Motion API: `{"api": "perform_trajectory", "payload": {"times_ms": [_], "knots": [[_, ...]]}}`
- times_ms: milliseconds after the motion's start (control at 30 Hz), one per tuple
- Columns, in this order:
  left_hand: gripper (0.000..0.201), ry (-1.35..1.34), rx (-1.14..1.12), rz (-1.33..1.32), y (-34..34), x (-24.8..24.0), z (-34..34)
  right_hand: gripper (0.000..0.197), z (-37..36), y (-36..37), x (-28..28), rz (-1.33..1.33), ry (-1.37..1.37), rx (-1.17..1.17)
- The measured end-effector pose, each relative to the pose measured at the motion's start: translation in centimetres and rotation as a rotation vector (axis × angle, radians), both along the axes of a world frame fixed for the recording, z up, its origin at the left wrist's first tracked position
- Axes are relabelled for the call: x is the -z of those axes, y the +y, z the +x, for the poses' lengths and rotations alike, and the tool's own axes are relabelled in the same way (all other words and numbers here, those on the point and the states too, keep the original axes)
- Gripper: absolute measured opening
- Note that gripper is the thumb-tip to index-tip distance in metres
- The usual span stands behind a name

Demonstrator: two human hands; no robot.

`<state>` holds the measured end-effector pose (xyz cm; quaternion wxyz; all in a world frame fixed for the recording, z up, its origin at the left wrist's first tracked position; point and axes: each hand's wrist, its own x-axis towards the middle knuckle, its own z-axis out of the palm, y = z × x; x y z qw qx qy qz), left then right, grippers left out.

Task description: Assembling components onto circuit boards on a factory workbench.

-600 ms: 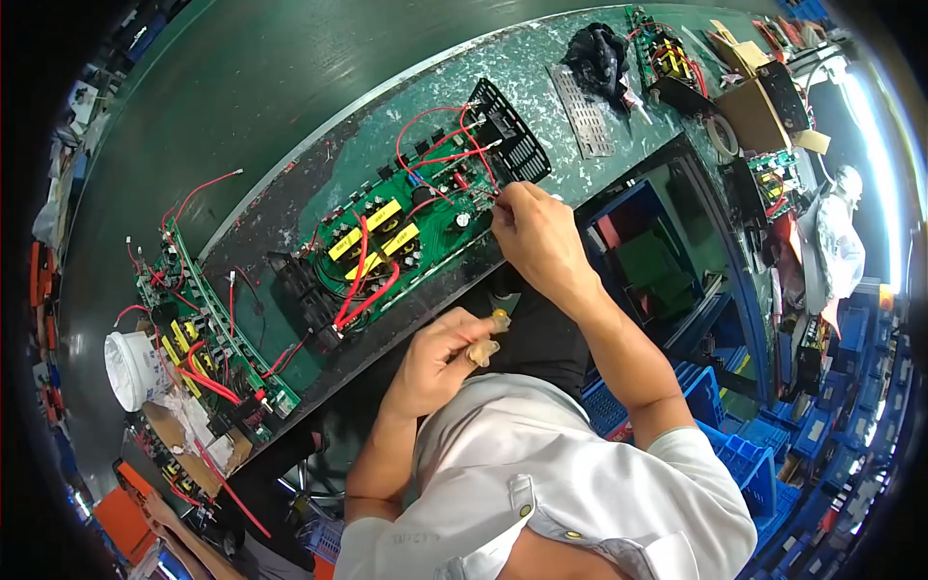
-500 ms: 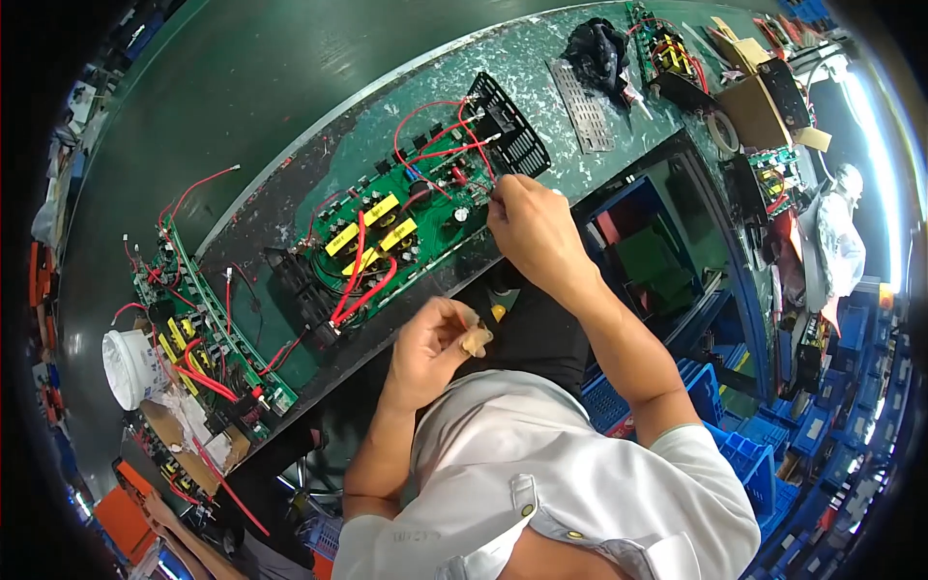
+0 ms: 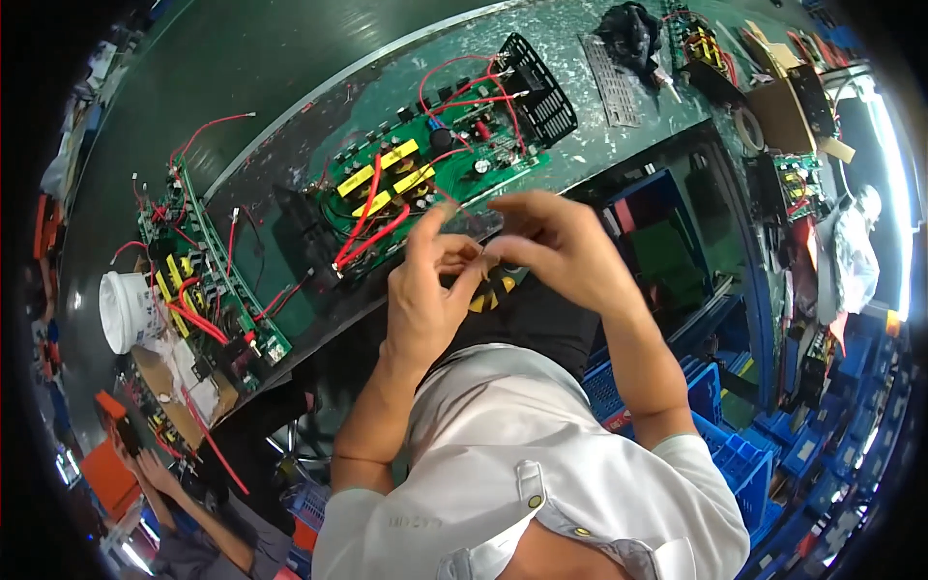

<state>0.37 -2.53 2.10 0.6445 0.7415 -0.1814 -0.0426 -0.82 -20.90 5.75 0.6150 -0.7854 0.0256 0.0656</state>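
Observation:
Both my hands meet in front of the bench edge, fingertips together. My left hand [image 3: 425, 290] is closed in a pinch, its index finger raised. My right hand [image 3: 561, 246] curls its thumb and fingers in against the left fingertips. Whatever lies between them is too small and covered to name. Just beyond sits a green circuit board [image 3: 454, 179] with yellow-wrapped transformers [image 3: 391, 159], thick red wires [image 3: 372, 232] and thinner red leads. A black slotted end panel [image 3: 543, 92] stands at its right end, and a black end piece [image 3: 311, 232] at its left. Neither hand touches the board.
Another wired circuit board [image 3: 198, 261] lies left, beside a white tub [image 3: 126, 311]. A perforated metal strip [image 3: 609, 82] and black plastic bag [image 3: 630, 39] lie at the far right. Blue crates [image 3: 730, 454] stand right of me. Another person's hands [image 3: 150, 469] show lower left.
My right hand has come away from the board's right end down to my left hand. The left hand has risen slightly; the crumpled tan piece it held no longer shows clearly.

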Motion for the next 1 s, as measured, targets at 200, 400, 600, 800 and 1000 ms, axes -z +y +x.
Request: {"api": "perform_trajectory", "payload": {"times_ms": [200, 400, 600, 800, 1000], "knots": [[0.064, 0.222, -0.06, -0.246, -0.1, -0.9, 0.3, 0.014, 0.7, 1.3, 1.1, 0.291, 0.066, 0.044], [0.056, 0.464, 0.002, -0.407, 0.3, 0.0, 0.7, 0.014, 0.4, 1.4, 1.6, 0.429, 0.088, 0.098], [0.047, 0.401, 0.006, -0.355, 0.0, 0.1, 0.9, 0.015, -0.3, 0.1, 2.6, 0.312, 0.14, -0.004], [0.043, 0.423, 0.037, -0.412, -0.5, 0.6, 1.5, 0.013, 0.3, -0.3, 2.3, 0.389, 0.219, 0.013], [0.046, 0.318, -0.022, -0.254, -1.2, 2.2, 1.4, 0.015, 3.8, -2.6, 3.1, -0.241, -0.112, 0.249]]}}
